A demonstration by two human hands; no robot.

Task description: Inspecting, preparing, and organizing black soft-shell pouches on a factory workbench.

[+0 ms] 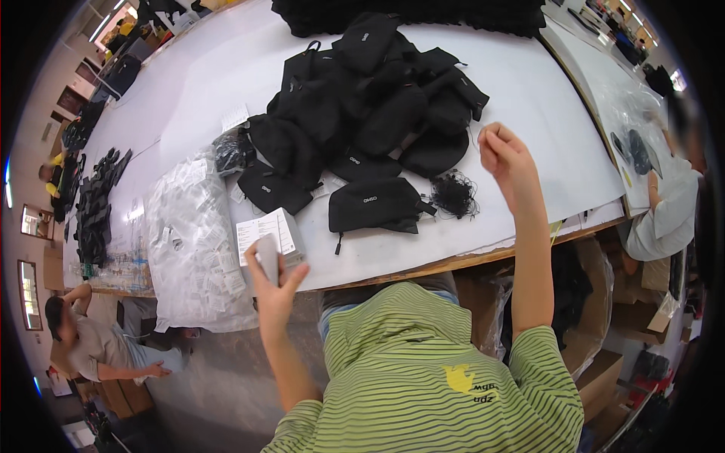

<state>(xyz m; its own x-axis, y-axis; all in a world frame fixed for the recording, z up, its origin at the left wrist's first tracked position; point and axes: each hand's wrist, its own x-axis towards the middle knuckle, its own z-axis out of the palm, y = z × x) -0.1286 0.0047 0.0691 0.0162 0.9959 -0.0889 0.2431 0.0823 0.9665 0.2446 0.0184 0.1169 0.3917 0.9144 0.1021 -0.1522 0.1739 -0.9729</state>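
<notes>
My left hand (276, 296) is beside a stack of white printed cards (281, 229) near the table edge. A small blurred grey piece (266, 255) sits between its fingers, while the thumb sticks out to the right. Raised over the table, my right hand (507, 160) pinches a thin black string (474, 137). Below and left of it lies a tangle of black strings (453, 194). A flat black pouch (375, 204) with a zip pull lies in front of me. Behind it rises a heap of similar black pouches (355, 106).
A large clear bag of small white packets (192, 241) overhangs the table edge on the left. More black goods (408, 16) lie at the far edge. A person (113, 343) sits at lower left; another person (664, 204) works at right. Cardboard boxes (600, 381) stand below the table.
</notes>
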